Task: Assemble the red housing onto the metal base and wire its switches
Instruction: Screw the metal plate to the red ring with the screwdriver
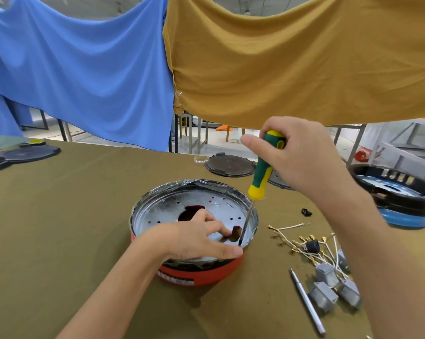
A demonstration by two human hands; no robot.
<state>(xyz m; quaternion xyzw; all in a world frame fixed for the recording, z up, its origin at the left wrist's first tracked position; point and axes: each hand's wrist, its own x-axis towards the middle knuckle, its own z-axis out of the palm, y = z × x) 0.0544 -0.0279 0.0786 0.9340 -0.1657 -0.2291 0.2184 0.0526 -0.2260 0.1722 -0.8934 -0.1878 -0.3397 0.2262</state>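
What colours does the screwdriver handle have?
Green and yellow; the screwdriver handle shows clearly in the head view.

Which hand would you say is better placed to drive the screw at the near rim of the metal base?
The right hand: it grips the screwdriver, whose tip already sits at the near rim of the metal base. The left hand rests on the base, steadying it.

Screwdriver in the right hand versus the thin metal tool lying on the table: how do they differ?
The screwdriver has a fat green-and-yellow handle; the metal tool is slim, plain grey. The screwdriver stands nearly upright, gripped by the right hand, tip at the metal base rim; the metal tool lies flat, untouched. Both are long and narrow.
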